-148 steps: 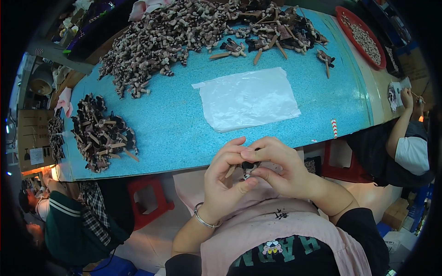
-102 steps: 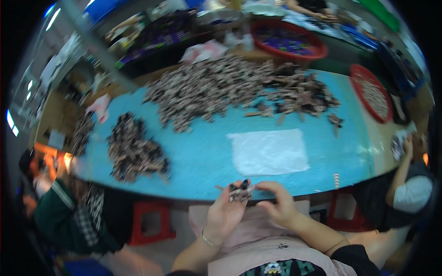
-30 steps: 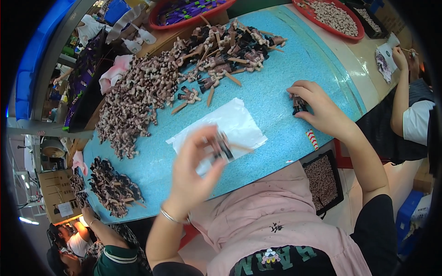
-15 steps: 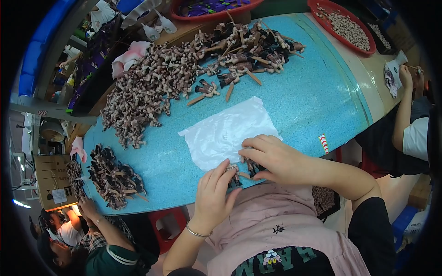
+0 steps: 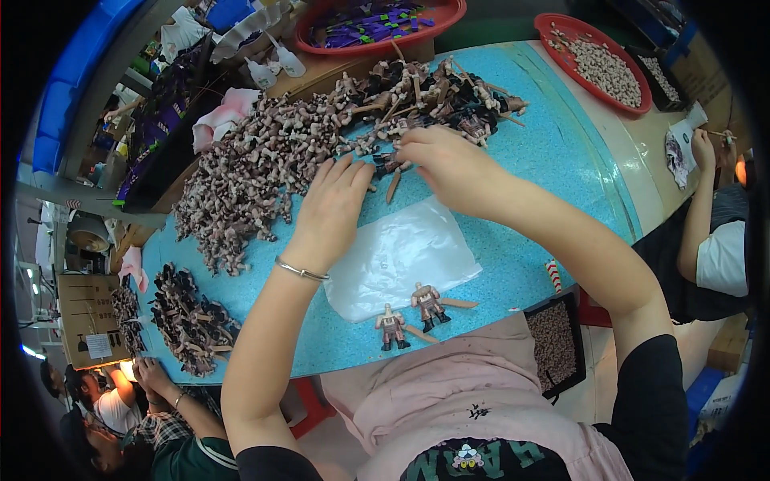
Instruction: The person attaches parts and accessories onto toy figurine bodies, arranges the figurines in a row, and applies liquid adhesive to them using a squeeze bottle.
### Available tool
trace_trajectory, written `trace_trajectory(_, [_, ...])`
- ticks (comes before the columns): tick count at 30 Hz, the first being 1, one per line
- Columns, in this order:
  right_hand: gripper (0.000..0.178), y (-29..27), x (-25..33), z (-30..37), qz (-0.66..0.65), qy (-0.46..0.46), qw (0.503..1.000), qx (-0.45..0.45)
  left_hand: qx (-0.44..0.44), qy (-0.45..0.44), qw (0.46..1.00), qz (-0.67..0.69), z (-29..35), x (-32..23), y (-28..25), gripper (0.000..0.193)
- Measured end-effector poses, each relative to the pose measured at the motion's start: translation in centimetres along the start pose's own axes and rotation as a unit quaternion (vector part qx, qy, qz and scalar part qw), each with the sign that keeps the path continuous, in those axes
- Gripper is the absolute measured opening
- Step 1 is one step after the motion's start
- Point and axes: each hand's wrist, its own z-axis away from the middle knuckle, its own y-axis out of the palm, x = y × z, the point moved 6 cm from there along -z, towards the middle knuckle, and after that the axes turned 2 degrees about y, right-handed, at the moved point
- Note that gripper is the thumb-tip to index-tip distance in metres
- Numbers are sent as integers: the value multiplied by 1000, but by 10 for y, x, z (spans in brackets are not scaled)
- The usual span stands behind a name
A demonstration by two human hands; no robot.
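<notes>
Both arms stretch across the blue table (image 5: 553, 200) to a long heap of small brown toy figures (image 5: 281, 160). My left hand (image 5: 333, 204) lies flat, fingers apart, at the heap's near edge. My right hand (image 5: 445, 164) curls over figures at the middle of the heap; whether it grips one is hidden. Two assembled toy figures (image 5: 409, 313) stand near the table's front edge, beside a clear plastic bag (image 5: 401, 256) lying flat.
A second pile of dark figures (image 5: 188, 321) lies at the left end. Red trays (image 5: 601, 64) of small parts stand at the far side. A black tray of pieces (image 5: 553, 345) sits at my right. Other people work at both table ends.
Both hands left the table's front edge and reached forward to the heap. Two figures now stand by the plastic bag where the hands had been.
</notes>
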Motion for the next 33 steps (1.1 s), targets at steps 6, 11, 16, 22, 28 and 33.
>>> trace_trajectory(6, [29,34,-2,-27,138,77,982,101,66,-10,998,19,22,-12,-15,26])
trace_trajectory(11, [35,37,-7,-19,124,98,978,140,18,-202,970,132,71,-31,-70,26])
trace_trajectory(16, [34,28,1,-12,19,102,981,164,99,-336,909,226,134,-53,-66,27])
trace_trajectory(22, [38,-26,52,35,-167,-23,964,205,86,-358,900,232,140,-73,-60,34])
trace_trajectory(28, [37,-25,75,90,-157,-40,925,343,90,-348,911,200,129,-72,-65,34])
trace_trajectory(33, [33,-27,66,85,-139,-57,932,331,48,-275,946,167,85,-54,-70,28])
